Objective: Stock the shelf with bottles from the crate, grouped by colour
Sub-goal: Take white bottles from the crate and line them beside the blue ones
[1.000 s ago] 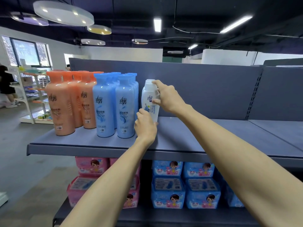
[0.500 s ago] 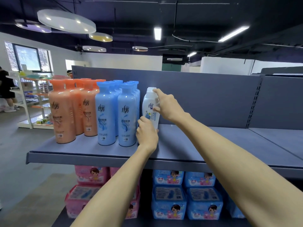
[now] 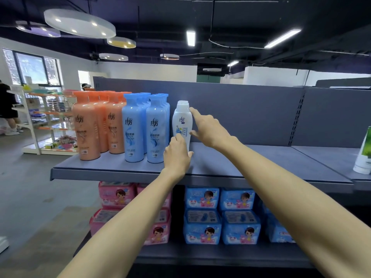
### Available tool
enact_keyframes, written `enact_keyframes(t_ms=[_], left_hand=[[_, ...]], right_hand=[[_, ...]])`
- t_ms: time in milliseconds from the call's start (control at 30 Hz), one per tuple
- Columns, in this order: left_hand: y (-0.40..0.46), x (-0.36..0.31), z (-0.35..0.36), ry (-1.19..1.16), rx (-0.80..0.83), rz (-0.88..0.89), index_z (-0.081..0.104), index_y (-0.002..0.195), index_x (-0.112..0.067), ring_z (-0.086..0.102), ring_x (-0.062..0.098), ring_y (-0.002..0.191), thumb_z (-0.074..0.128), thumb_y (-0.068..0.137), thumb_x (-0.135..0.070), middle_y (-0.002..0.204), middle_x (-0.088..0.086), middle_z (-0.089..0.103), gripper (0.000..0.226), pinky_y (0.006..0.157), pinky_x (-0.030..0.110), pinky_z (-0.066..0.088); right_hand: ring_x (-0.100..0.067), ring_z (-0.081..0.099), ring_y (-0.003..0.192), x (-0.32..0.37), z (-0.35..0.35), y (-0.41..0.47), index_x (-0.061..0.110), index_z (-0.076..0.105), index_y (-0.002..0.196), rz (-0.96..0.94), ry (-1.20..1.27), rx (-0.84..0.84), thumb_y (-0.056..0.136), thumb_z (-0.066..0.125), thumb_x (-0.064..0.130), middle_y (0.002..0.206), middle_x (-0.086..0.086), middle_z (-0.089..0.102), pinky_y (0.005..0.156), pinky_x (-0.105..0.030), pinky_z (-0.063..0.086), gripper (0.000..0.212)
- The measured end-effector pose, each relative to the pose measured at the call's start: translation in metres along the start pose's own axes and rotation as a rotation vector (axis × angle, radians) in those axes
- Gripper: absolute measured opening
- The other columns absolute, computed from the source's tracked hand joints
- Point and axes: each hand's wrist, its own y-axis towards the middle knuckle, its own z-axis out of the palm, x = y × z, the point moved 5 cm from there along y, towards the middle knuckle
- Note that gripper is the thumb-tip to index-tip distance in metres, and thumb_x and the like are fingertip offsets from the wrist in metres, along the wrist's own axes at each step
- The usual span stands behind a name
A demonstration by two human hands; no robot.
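shelf [image 3: 220,167]: grey top deck with a grey back panel, runs from 9 o'clock to 3 o'clock across the view.
white bottles [image 3: 181,122]: upright on the shelf near centre, a short row going back toward the panel, just beside the blue group at its 3 o'clock side. only the front one shows clearly.
blue bottles [image 3: 145,129]: upright, two rows deep, at 9 o'clock of the white bottles, packed together.
orange bottles [image 3: 96,125]: upright, at 9 o'clock of the blue group, at the shelf's left end.
left hand [image 3: 176,155]: at the base of the front white bottle, its 6 o'clock side. fingers curled round the lower body, thumb on the right edge. hides the bottle's foot.
right hand [image 3: 210,129]: at 3 o'clock of the white bottles. fingers spread; index straight, tip at the neck just below the cap, thumb tip against the side lower down. cannot tell if the index truly touches.
green bottle [image 3: 364,153]: white and green, on the next shelf bay at far 3 o'clock, cut by the frame edge.
pink packs [image 3: 118,197]: stacked on the lower shelf at 7 o'clock.
blue packs [image 3: 220,215]: stacked on the lower shelf at 6 o'clock, beside the pink ones.
person [image 3: 8,109]: dark clothes, at 9 o'clock by a white rack [image 3: 36,121], well apart.
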Motion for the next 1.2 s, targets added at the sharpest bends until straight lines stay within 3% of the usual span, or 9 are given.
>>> enact_keyframes(t_ms=[200, 367, 467, 567, 667, 800, 967, 1200], left_hand=[[-0.031, 0.001, -0.017, -0.104, -0.062, 0.087, 0.047, 0.123, -0.008, 0.062, 0.031, 0.099, 0.071, 0.086, -0.036, 0.108, 0.009, 0.061, 0.052, 0.076, 0.038, 0.049], [-0.083, 0.005, -0.018, -0.147, -0.058, 0.163, 0.048, 0.135, -0.012, 0.064, 0.024, 0.101, 0.072, 0.084, -0.042, 0.11, 0.006, 0.066, 0.064, 0.08, 0.038, 0.05], [-0.1, 0.0, -0.008, -0.094, -0.056, 0.204, 0.053, 0.131, -0.011, 0.065, 0.025, 0.097, 0.073, 0.084, -0.039, 0.107, 0.005, 0.067, 0.059, 0.073, 0.036, 0.049], [-0.125, -0.003, 0.005, -0.083, -0.138, 0.322, 0.06, 0.123, -0.008, 0.069, 0.026, 0.09, 0.078, 0.079, -0.031, 0.108, 0.005, 0.068, 0.052, 0.061, 0.035, 0.054], [-0.158, 0.004, 0.034, -0.107, -0.127, 0.371, 0.061, 0.121, -0.008, 0.069, 0.023, 0.092, 0.077, 0.079, -0.029, 0.111, 0.003, 0.067, 0.049, 0.06, 0.034, 0.058], [-0.212, 0.032, 0.101, -0.045, 0.07, 0.344, 0.06, 0.124, -0.008, 0.067, 0.023, 0.09, 0.073, 0.084, -0.037, 0.111, 0.003, 0.065, 0.051, 0.057, 0.036, 0.057], [-0.305, 0.067, 0.198, 0.0, 0.379, 0.259, 0.059, 0.121, -0.008, 0.066, 0.026, 0.083, 0.072, 0.082, -0.039, 0.103, 0.006, 0.064, 0.052, 0.051, 0.039, 0.056], [-0.446, 0.091, 0.311, 0.047, 0.768, 0.177, 0.062, 0.112, -0.01, 0.066, 0.028, 0.073, 0.078, 0.075, -0.037, 0.093, 0.007, 0.063, 0.048, 0.044, 0.035, 0.051]], right_hand=[[-0.033, 0.057, 0.092, 0.0, -0.017, -0.046, 0.023, 0.014, 0.157, 0.005, 0.043, -0.004, 0.096, 0.063, 0.023, 0.111, -0.011, 0.064, 0.079, -0.04, 0.045, 0.077], [-0.027, 0.062, 0.111, -0.012, -0.002, -0.096, 0.022, 0.02, 0.155, -0.057, 0.026, -0.036, 0.096, 0.062, 0.029, 0.127, -0.007, 0.063, 0.092, -0.043, 0.047, 0.072], [-0.027, 0.061, 0.114, -0.023, 0.015, -0.112, 0.02, 0.023, 0.155, -0.037, 0.022, -0.033, 0.096, 0.061, 0.031, 0.131, -0.007, 0.061, 0.092, -0.044, 0.047, 0.072], [-0.029, 0.064, 0.109, -0.029, 0.031, -0.137, 0.019, 0.03, 0.153, -0.065, 0.058, -0.075, 0.095, 0.063, 0.029, 0.125, -0.006, 0.064, 0.086, -0.044, 0.051, 0.066], [-0.029, 0.066, 0.092, -0.039, 0.062, -0.176, 0.019, 0.04, 0.147, -0.062, 0.079, -0.111, 0.097, 0.06, 0.027, 0.108, -0.002, 0.064, 0.071, -0.041, 0.053, 0.054], [-0.026, 0.062, 0.075, -0.066, 0.132, -0.234, 0.017, 0.043, 0.146, 0.002, 0.089, -0.004, 0.097, 0.059, 0.025, 0.1, -0.001, 0.059, 0.061, -0.036, 0.047, 0.052], [-0.033, 0.064, 0.086, -0.108, 0.238, -0.322, 0.013, 0.044, 0.145, 0.192, 0.138, 0.249, 0.094, 0.065, 0.023, 0.106, -0.009, 0.062, 0.069, -0.041, 0.051, 0.056], [-0.035, 0.06, 0.106, -0.152, 0.369, -0.455, 0.021, 0.038, 0.148, 0.489, 0.175, 0.621, 0.095, 0.061, 0.026, 0.127, -0.009, 0.056, 0.082, -0.042, 0.048, 0.058]])
